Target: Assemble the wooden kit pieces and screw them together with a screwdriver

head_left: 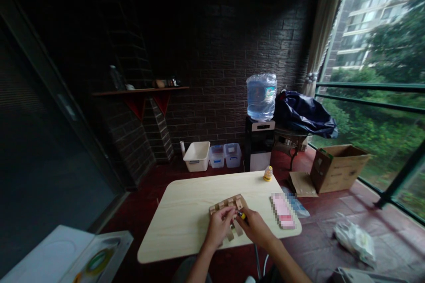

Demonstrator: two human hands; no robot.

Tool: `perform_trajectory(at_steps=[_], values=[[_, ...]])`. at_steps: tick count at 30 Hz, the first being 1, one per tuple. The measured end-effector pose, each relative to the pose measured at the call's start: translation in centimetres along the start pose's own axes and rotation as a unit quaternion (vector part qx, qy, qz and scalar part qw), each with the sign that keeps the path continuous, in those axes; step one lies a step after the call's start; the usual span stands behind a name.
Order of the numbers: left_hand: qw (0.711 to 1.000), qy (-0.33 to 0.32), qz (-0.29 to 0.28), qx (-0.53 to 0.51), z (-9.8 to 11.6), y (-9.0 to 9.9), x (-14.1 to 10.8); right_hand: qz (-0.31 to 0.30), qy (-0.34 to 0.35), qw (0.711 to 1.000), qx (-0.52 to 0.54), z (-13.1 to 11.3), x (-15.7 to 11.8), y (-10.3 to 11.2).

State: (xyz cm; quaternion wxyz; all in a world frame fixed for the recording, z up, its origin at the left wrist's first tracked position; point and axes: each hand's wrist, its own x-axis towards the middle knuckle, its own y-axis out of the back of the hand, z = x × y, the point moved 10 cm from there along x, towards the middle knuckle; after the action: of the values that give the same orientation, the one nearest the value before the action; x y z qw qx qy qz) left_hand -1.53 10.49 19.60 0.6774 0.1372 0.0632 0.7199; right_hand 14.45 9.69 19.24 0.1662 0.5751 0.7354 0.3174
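Note:
A brown wooden piece with several slats (pixel 217 207) lies on the pale wooden table (pixel 179 216), near its front edge. My right hand (pixel 255 225) is closed round a small screwdriver with a yellow and black handle (pixel 243 216), its tip turned left toward my other hand. My left hand (pixel 218 226) rests over the wooden piece, thumb and fingers pinched together by the screwdriver's tip. What sits in that pinch is too small to make out. Both hands cover part of the wooden piece.
A small clear bottle with a yellow base (pixel 268 174) stands at the table's far right corner. A blurred-out pink flat thing (pixel 283 210) lies on the right side. Past the table are plastic bins (pixel 196 159), a water dispenser (pixel 260 141) and a cardboard box (pixel 335 172).

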Motion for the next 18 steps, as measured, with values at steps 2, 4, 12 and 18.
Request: perform_trajectory(at_steps=[2, 4, 12, 18], values=[[0.999, -0.004, -0.038, -0.007, 1.0, -0.3, -0.2, -0.005, 0.004, 1.0, -0.008, -0.4, -0.1, 0.0], [0.998, -0.021, -0.058, -0.003, 2.0, -0.4, -0.3, -0.005, 0.007, 1.0, -0.014, -0.7, -0.2, 0.2], [0.997, -0.033, -0.069, 0.018, 2.8, -0.6, -0.3, 0.006, 0.035, 0.999, -0.015, -0.6, -0.7, 0.9], [0.988, -0.063, -0.116, 0.077, 3.5, -0.8, -0.2, -0.018, 0.033, 0.999, -0.033, 0.0, -0.8, 0.4]])
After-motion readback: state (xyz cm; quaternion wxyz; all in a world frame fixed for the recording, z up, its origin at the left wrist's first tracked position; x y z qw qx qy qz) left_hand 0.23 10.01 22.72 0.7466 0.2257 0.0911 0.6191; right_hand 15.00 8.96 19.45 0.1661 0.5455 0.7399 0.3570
